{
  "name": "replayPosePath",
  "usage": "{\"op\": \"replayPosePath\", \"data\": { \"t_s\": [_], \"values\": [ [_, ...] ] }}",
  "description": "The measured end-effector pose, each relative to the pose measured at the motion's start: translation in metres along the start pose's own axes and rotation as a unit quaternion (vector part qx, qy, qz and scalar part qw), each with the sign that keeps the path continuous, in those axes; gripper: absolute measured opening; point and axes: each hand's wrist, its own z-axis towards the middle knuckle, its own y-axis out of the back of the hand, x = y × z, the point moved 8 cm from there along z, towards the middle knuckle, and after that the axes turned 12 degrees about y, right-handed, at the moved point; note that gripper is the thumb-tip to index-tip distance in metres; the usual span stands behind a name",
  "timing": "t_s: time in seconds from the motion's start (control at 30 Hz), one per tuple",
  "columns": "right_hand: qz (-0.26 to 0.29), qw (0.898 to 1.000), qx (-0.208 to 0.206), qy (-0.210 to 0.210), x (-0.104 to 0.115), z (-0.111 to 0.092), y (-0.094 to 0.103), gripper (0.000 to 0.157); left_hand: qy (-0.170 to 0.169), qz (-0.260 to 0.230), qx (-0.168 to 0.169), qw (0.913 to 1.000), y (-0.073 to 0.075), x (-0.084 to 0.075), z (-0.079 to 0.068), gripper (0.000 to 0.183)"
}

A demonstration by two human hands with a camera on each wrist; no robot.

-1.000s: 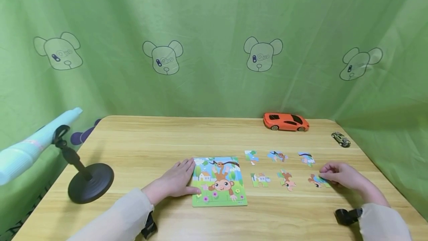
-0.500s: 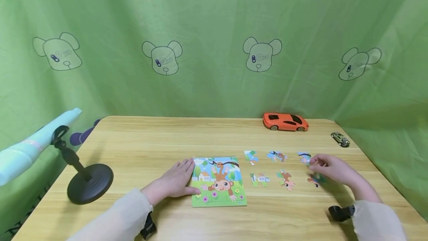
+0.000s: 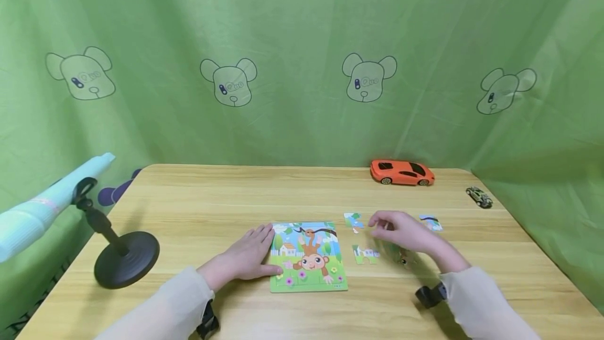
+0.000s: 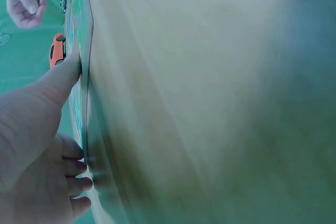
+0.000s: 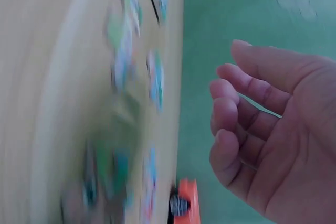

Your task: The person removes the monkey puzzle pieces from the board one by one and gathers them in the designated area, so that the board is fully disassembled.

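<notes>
In the head view my left hand lies flat at the left edge of the puzzle board, a square with a monkey picture; in the left wrist view its thumb touches the board's edge. My right hand hovers over the loose puzzle pieces with fingers loosely curled. Nothing shows between its fingers in the right wrist view. To its left lie a tree piece and a house piece. A monkey-face piece shows below it, a branch piece behind the wrist. Other pieces are hidden by hand and forearm.
An orange toy car and a small camouflage toy car stand at the back right. On the left is a black round-based stand beside a light-blue tube-shaped object. A green curtain rises behind the table.
My right hand has moved left from the lower right piece, past the branch piece, to above the middle pieces. My left hand has stayed on the board; the pieces keep their places where visible.
</notes>
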Motion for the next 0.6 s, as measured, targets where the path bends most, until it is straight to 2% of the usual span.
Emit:
{"op": "replayPosePath", "data": {
  "t_s": [0.1,0.27,0.47,0.6],
  "values": [
    [0.01,0.999,0.016,0.028,0.016,0.017,-0.019,0.015,-0.003,-0.009,-0.003,1.0,-0.002,0.002,0.0,0.089],
    [0.012,0.998,0.045,0.052,0.036,0.038,-0.054,0.01,-0.011,-0.024,-0.01,0.9996,-0.002,0.004,-0.001,0.09],
    [0.033,0.993,0.085,0.073,0.057,0.053,-0.092,0.013,-0.025,-0.031,-0.016,0.9991,-0.001,0.005,-0.005,0.092],
    [0.033,0.989,0.105,0.096,0.071,0.059,-0.108,0.018,-0.032,-0.035,-0.012,0.9988,-0.001,0.007,-0.008,0.094]
  ]
}}
